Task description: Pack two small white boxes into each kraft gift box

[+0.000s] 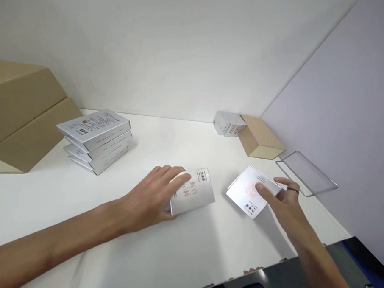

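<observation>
Near the middle of the white table, my left hand (156,196) is wrapped round the left end of a small white box (197,190) with dark and copper-coloured print, which rests on the tabletop. To the right of it, my right hand (285,201) grips a second white printed box (251,190) by its right side, the thumb lying on its top face. That box is tilted, and something thin and white shows along its upper left edge. A gap separates the two boxes. A ring is on one finger of my right hand.
Several white boxes are stacked (99,137) at the left beside a large brown carton (25,117). At the back right, small white boxes (229,123) stand against a brown box (260,136). A wire frame (308,173) lies by the right wall. The table's front edge (232,278) is rough.
</observation>
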Action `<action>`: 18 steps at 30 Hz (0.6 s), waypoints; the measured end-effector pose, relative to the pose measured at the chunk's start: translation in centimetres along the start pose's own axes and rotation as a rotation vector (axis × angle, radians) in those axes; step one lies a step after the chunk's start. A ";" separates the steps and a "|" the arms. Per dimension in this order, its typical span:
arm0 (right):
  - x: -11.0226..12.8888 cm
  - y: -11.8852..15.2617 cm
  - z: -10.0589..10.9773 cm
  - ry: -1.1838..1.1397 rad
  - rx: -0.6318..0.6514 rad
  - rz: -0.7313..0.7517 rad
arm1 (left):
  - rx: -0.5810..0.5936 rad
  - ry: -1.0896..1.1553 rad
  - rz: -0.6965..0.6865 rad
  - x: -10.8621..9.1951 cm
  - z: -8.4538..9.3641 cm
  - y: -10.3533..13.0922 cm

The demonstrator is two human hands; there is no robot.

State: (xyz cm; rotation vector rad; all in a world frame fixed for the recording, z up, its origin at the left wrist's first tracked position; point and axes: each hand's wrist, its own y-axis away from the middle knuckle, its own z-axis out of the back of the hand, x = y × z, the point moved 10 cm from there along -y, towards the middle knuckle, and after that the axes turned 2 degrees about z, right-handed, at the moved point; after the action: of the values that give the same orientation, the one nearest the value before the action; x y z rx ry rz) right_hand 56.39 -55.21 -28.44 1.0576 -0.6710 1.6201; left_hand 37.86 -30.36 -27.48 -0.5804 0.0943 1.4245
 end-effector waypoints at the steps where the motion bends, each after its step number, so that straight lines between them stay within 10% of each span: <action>1: 0.9 -1.3 -0.4 0.026 0.071 0.033 | 0.005 -0.050 -0.085 -0.9 0.1 0.4; 6: 7.5 -5.1 -5.2 0.319 0.363 0.267 | 0.138 -0.264 -0.388 -4.6 -0.2 1.6; 12: 12.7 -0.4 -16.1 0.546 0.682 0.523 | 0.137 -0.410 -0.465 -5.7 0.1 1.7; 18: 10.8 0.4 -15.3 0.408 0.771 0.419 | 0.002 -0.405 -0.364 -4.7 1.0 2.2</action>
State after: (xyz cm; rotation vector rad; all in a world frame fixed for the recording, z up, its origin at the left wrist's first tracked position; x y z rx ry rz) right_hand 50.55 -37.61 -25.76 1.0929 0.0440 2.4762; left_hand 34.75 -34.13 -25.44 -0.2794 -0.3174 1.1596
